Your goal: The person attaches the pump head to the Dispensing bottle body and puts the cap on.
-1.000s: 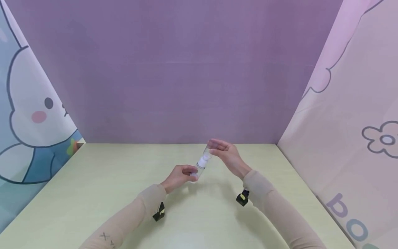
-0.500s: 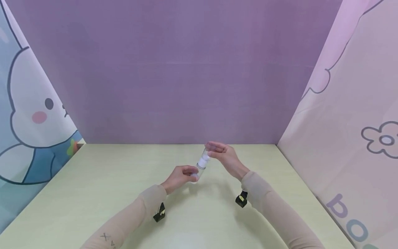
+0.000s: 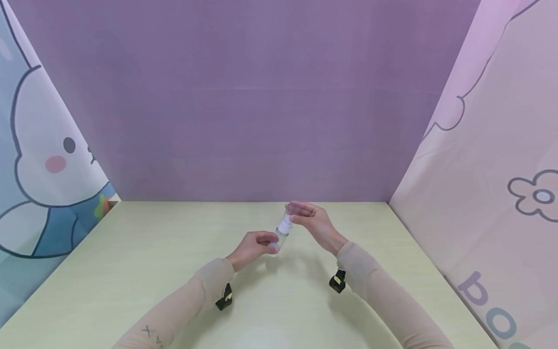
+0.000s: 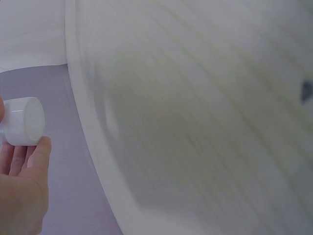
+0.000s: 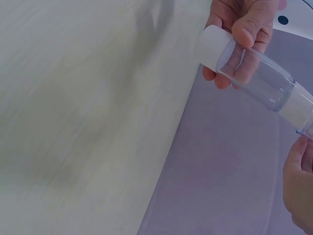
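Over the table I hold a small clear bottle [image 5: 264, 81] with a white base [image 4: 29, 120] and a white collar, tilted with its top up and to the right. My left hand [image 3: 253, 248] pinches it near the base, thumb on one side and fingers on the other. At the upper end my right hand [image 3: 319, 226] grips a clear cap [image 5: 308, 131] between thumb and fingers. This cap sits over the white pump top [image 3: 285, 224], close above the collar. My right fingers partly cover the cap in the head view.
A pale wooden table [image 3: 152, 266] lies beneath my hands and carries their shadows. Behind it rises a purple panel [image 3: 253, 106]. Printed panels stand at the left [image 3: 39, 145] and right [image 3: 492, 169] sides. A small black camera hangs at each wrist.
My right hand has moved slightly down and left, bringing the clear cap lower over the pump top toward the collar. The left hand and bottle stay nearly still.
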{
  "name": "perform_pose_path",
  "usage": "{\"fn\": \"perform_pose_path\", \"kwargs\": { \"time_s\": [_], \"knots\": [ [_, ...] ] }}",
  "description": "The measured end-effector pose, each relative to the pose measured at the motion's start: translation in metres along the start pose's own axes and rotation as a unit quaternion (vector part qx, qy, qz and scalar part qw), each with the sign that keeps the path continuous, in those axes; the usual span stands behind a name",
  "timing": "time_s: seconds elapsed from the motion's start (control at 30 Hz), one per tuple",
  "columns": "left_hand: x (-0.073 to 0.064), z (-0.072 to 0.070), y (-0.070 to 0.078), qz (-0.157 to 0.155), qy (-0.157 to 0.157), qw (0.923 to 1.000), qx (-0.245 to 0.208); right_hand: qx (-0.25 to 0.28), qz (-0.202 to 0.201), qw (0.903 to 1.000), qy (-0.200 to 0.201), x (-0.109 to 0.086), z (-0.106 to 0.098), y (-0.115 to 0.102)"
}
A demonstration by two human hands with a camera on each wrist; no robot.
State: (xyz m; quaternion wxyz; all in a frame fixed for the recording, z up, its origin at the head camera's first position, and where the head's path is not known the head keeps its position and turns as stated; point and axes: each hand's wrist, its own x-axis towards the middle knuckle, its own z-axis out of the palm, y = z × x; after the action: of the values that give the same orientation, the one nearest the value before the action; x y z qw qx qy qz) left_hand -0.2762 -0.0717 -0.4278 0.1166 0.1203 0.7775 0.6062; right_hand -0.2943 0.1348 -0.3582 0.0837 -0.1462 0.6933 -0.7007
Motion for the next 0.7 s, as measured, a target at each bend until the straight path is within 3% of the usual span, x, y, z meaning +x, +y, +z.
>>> {"fn": "perform_pose_path", "kwargs": {
  "time_s": [0.7],
  "knots": [
    [0.0022, 0.0028, 0.0052, 0.020, 0.000, 0.9995, -0.023, -0.013, 0.025, 0.9996, -0.005, 0.0030, 0.0071, 0.0099]
  ]
}}
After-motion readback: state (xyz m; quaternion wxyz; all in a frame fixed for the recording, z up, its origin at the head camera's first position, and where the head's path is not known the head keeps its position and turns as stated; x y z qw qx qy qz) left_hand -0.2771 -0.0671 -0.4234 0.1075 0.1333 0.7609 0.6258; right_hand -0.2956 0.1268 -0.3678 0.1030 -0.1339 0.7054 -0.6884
